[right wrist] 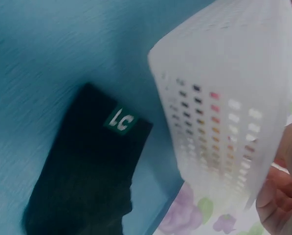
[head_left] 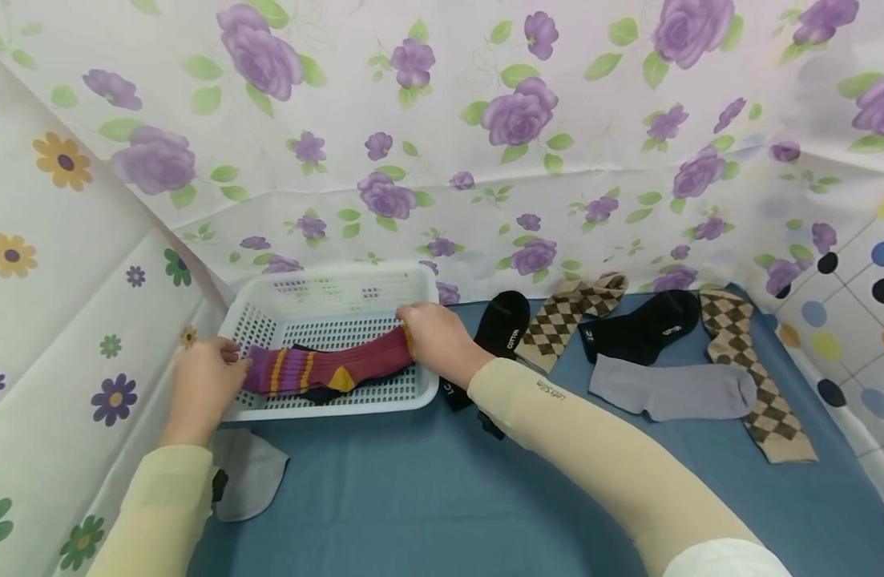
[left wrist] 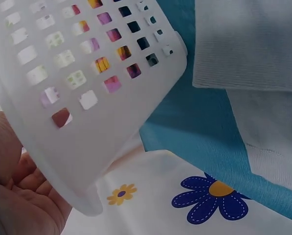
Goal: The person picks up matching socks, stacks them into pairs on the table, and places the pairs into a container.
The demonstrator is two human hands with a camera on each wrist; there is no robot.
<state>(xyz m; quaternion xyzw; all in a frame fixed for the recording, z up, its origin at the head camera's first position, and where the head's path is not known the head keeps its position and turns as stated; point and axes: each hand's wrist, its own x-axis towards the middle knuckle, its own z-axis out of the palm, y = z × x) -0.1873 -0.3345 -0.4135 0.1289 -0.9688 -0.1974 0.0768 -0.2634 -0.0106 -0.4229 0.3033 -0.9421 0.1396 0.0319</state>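
Observation:
A maroon sock (head_left: 362, 361) with a purple, yellow-striped end and a yellow heel is stretched lengthwise in the white plastic basket (head_left: 326, 411). At the basket's left side, my left hand (head_left: 205, 389) pinches the striped end. The toe end is held by my right hand (head_left: 442, 340), which reaches over the right rim. A dark sock (head_left: 322, 395) lies partly hidden beneath the maroon one. Both wrist views look at the basket's outer walls; bits of coloured sock show through its holes, while the fingertips are largely hidden.
Right of the basket lie black socks (head_left: 643, 324), brown argyle socks (head_left: 755, 369) and a grey sock (head_left: 672, 390). Another black sock (right wrist: 92, 166) sits close by the basket's right wall. A light grey sock (head_left: 250, 473) lies below my left wrist. Flowered sheets (head_left: 427, 152) hang behind the blue cloth.

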